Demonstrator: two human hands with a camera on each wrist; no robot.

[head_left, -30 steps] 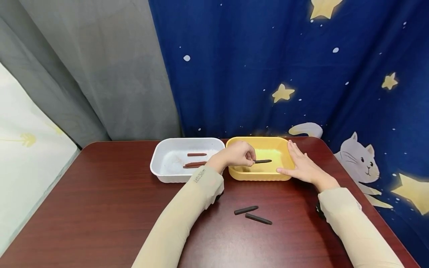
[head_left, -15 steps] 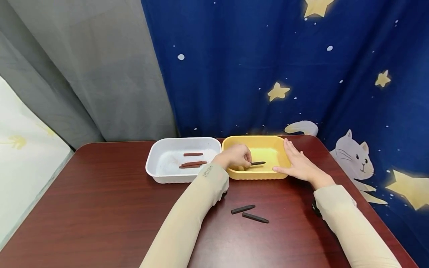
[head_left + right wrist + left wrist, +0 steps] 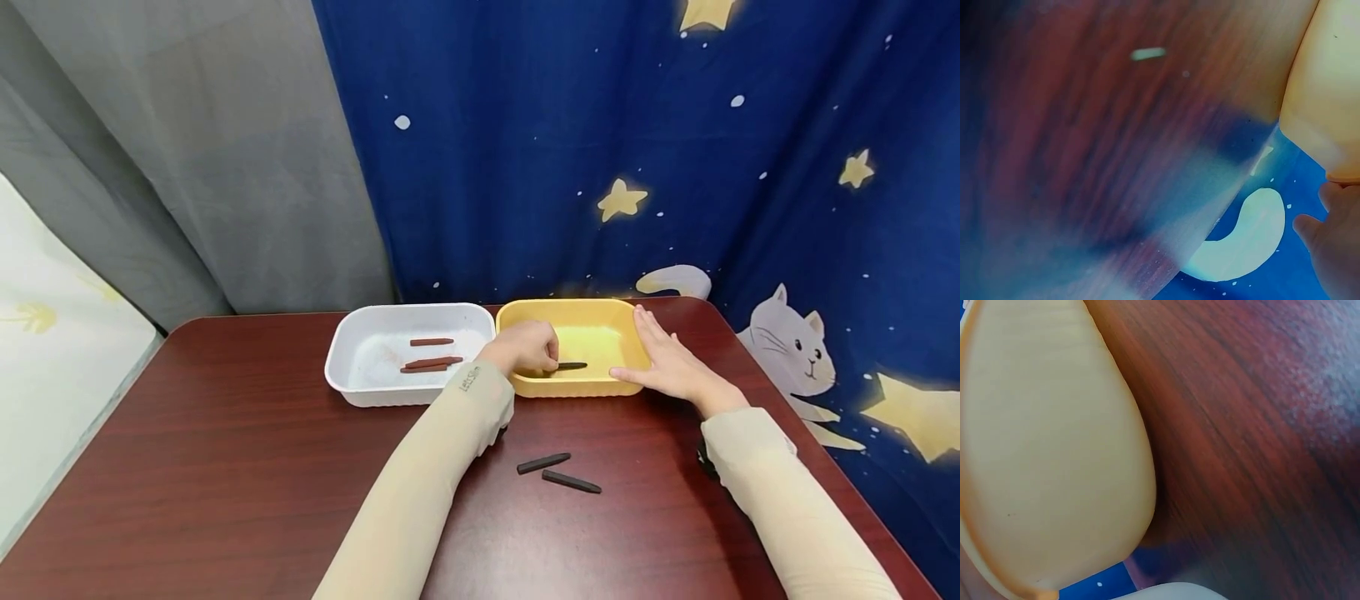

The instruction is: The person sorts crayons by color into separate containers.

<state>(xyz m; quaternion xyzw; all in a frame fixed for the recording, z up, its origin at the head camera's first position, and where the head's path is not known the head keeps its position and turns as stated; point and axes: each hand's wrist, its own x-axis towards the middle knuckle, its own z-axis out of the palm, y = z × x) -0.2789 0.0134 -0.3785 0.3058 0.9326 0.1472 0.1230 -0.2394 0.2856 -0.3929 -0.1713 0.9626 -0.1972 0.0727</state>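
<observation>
My left hand pinches a black crayon by its left end, low inside the yellow tray. Fingers cover part of that crayon. With straight, spread fingers, my right hand rests against the right rim of the same tray; part of this hand shows at the lower right of the right wrist view. Several reddish-brown crayons lie in the white tray on the left. On the table in front are two black crayons, one tilted up and one tilted down to the right.
Both trays stand side by side near the back edge of the dark red-brown table. Behind it hang a grey curtain and a blue starry curtain. My left sleeve fills much of the left wrist view.
The left hand has lowered the black crayon slightly down and left inside the yellow tray. My right hand stays at the tray's rim. The head view has shifted a little.
</observation>
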